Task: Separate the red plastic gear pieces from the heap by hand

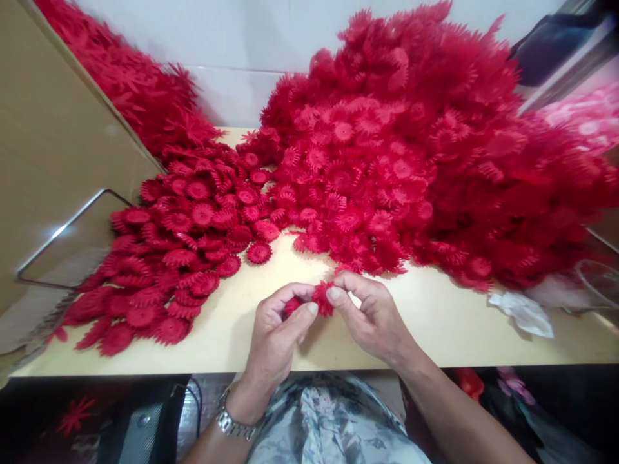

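Observation:
Between my two hands is a small red artificial flower piece (323, 299) with pointed petals, just above the table's front part. My left hand (275, 338) is closed, with thumb and forefinger gripping the piece's left side; more red petals (291, 305) show inside its curled fingers. The thumb and forefinger of my right hand (371, 317) pinch the same piece from the right. A single round red flower piece (258, 252) lies beyond my left hand, at the edge of a heap of similar cupped pieces (200, 216).
A tall pile of red flower pieces (367, 161) covers the back and right of the pale table (425, 322). Flat red petals (130, 84) are heaped behind a cardboard panel (62, 129) at left. A crumpled white tissue (525, 312) lies at right. Pink pieces (585, 119) show far right.

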{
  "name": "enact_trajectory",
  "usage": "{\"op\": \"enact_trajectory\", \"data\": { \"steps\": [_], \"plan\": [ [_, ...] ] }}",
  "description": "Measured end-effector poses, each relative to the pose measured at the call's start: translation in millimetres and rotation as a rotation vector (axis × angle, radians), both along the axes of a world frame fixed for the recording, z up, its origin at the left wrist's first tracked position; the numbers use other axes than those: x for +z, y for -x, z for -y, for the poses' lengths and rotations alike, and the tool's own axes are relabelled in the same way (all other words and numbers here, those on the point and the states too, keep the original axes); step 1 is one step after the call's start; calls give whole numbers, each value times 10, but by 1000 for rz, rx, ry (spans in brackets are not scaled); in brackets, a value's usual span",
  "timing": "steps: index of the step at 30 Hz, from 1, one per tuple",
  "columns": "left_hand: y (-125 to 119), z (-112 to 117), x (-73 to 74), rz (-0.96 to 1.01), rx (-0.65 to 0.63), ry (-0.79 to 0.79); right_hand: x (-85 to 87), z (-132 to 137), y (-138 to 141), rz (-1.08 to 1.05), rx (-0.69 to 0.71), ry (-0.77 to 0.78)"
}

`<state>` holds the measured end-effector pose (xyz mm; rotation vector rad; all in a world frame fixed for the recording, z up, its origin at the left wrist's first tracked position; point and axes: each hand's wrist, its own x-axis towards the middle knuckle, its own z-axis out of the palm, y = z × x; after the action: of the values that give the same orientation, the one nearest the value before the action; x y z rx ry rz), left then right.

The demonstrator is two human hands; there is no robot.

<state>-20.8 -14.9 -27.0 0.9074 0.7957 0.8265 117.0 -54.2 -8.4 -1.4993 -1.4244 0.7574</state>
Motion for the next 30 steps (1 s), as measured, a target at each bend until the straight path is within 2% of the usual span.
{"op": "enact_trajectory", "data": {
  "steps": [8,11,13,15,17,20,24,27,30],
  "plan": [
    [-103,40,15,-44,51,137,-69,0,37,213,-101,-148],
    [-105,32,48,-21,66,160,5,-12,-85,186,-283,-159],
    [-102,16,77,-25,67,160,141,-84,-271,250,-393,-234],
    [-108,-2,106,-40,71,157,320,-225,-538,446,-444,-366],
    [-122,-14,126,-56,89,158,478,-405,-841,717,-557,-506],
    [-141,-22,129,-57,113,162,562,-615,-1202,967,-556,-445],
    [-136,-32,98,-60,136,186,447,-621,-1301,1200,-616,-312],
    [-128,-49,73,-60,130,208,406,-559,-1236,1185,-638,-334],
    [-140,-70,48,-52,121,230,489,-575,-1216,970,-591,-455]
  ]
}}
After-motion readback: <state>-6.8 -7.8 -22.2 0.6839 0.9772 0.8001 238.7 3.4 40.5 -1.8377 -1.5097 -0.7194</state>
